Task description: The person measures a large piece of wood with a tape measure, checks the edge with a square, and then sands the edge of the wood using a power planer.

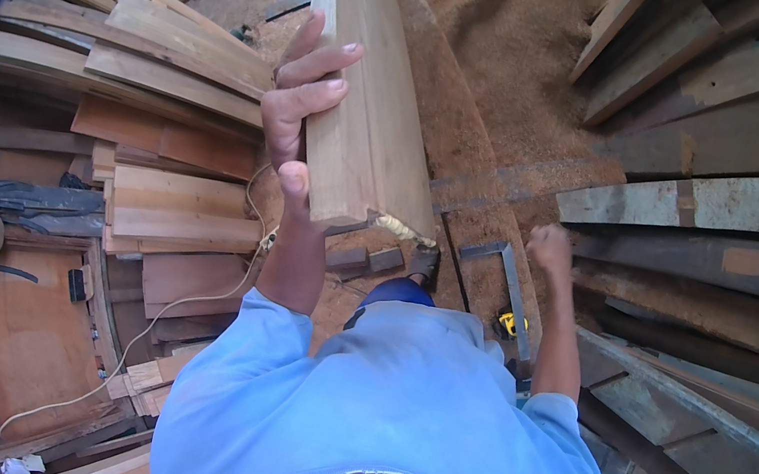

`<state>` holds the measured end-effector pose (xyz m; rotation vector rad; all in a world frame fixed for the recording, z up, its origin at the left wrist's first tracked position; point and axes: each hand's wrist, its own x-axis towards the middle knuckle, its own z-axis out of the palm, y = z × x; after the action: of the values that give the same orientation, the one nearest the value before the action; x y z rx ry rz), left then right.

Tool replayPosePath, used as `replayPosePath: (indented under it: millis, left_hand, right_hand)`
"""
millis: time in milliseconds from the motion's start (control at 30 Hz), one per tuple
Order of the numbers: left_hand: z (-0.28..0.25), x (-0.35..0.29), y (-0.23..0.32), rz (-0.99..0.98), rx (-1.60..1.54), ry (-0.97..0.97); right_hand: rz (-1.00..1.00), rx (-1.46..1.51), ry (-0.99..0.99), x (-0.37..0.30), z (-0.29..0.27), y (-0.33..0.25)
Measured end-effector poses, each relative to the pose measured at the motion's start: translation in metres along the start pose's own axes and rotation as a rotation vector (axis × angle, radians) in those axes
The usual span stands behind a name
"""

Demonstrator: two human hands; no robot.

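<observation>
A long, thick wooden plank (366,82) rises in front of me, its near end closest to my chest. My left hand (303,97) is closed on its left edge, with fingers over the face and the thumb lower down. A rough, pale-yellow ragged strip (401,229) shows along the plank's near end. Its far end runs out of the picture at the top. My right hand (552,249) is out to the right, curled into a fist apart from the plank, and nothing shows in it. Below that hand lies a yellow and black tape measure (511,323).
A grey angled metal bar (508,270) stands near the tape measure. Stacked boards (197,63) fill the left side, and long beams (731,203) line the right. A pale cord (175,303) winds along the left. Sawdust (539,82) covers the floor ahead.
</observation>
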<state>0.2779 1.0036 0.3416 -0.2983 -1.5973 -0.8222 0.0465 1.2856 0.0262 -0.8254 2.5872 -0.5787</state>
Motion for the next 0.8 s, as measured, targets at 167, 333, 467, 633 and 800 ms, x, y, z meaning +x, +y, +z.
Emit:
replayPosePath:
  millis: [167,333,467,633,800]
  left_hand:
    - [-0.027,-0.003,0.009,0.013,0.032,0.069]
    - [-0.039,-0.019,0.035,-0.183,-0.013,-0.016]
    - [-0.033,-0.036,0.049,-0.145,0.075,-0.019]
    - [-0.033,-0.066,0.070,-0.444,0.196,0.008]
    - [-0.041,-0.061,0.076,-0.437,0.267,0.005]
  right_hand:
    - [0.391,0.077,-0.242,-0.037,0.116,-0.046]
    - [0.687,0.093,-0.316,-0.027,0.140,-0.081]
    - [0.615,0.022,-0.313,-0.023,0.147,-0.081]
    - [0.654,0.174,-0.163,-0.019,0.164,-0.072]
    - [0.802,0.542,-0.169,-0.030,0.187,-0.075]
